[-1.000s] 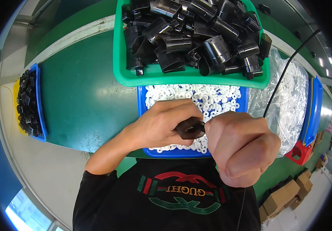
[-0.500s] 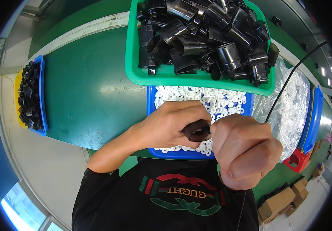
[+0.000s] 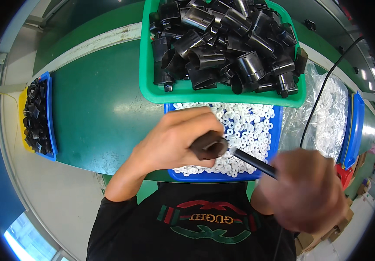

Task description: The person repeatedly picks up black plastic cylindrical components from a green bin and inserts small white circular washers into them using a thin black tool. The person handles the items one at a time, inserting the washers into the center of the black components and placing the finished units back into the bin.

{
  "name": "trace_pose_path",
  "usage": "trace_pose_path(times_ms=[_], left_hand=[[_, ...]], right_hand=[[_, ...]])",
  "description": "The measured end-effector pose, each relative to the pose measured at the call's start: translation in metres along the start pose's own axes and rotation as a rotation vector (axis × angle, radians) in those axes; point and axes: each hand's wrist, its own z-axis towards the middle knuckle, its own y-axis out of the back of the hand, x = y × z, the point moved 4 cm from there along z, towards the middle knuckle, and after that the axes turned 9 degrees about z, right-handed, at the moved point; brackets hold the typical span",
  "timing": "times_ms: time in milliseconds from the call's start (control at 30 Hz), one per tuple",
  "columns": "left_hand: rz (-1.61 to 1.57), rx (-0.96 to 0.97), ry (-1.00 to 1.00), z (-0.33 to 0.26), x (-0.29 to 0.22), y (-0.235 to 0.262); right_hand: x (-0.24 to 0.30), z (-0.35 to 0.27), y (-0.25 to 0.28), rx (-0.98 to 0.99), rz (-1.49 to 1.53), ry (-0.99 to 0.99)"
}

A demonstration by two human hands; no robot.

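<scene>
Head view: left hand (image 3: 174, 141) fingers clamp black tube (image 3: 209, 145), mouth facing right; right hand (image 3: 305, 195) fisted on black rod (image 3: 250, 161).

light: bright, even, from overhead | glare: pale sheen on green table (image 3: 109, 108) | blur: right hand (image 3: 305, 195) motion-smeared | edges: strong fisheye bending, black corners

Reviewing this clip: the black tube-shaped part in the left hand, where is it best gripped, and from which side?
Probably around its outer wall, from the person's left, as the left hand does now. The black tube-shaped part has its open end turned toward the right hand, whose thin black rod points at that opening. Fingers wrapped around the body keep the mouth free; a grip over the end would block it.
</scene>
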Motion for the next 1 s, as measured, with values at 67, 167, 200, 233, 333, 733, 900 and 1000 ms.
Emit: trace_pose_path(times_ms=[67, 167, 200, 233, 333, 733, 900, 1000], left_hand=[[0.062, -0.035, -0.01, -0.003, 0.001, 0.006], [0.082, -0.061, 0.008, -0.01, -0.003, 0.017], [0.12, -0.067, 0.021, -0.011, -0.004, 0.02], [0.135, -0.057, 0.041, -0.012, -0.005, 0.021], [0.186, -0.037, 0.08, -0.014, -0.006, 0.027], [0.502, -0.579, 0.338, 0.07, 0.07, 0.183], [0.817, -0.434, 0.485, 0.117, 0.188, 0.218], [0.937, -0.342, 0.54, 0.131, 0.219, 0.217]], right_hand=[[0.017, 0.002, 0.008, 0.043, -0.166, 0.054], [0.032, 0.004, 0.012, 0.29, -0.961, 0.119], [0.033, -0.003, 0.007, 0.47, -1.744, 0.26], [0.025, -0.01, 0.009, 0.596, -1.814, 0.242], [-0.009, -0.028, 0.023, 0.606, -0.988, -0.185], [-0.041, -0.047, 0.045, 0.388, -1.363, -0.124], [-0.039, -0.046, 0.05, 0.399, -1.36, -0.044], [-0.046, -0.05, 0.055, 0.406, -1.34, -0.023]])
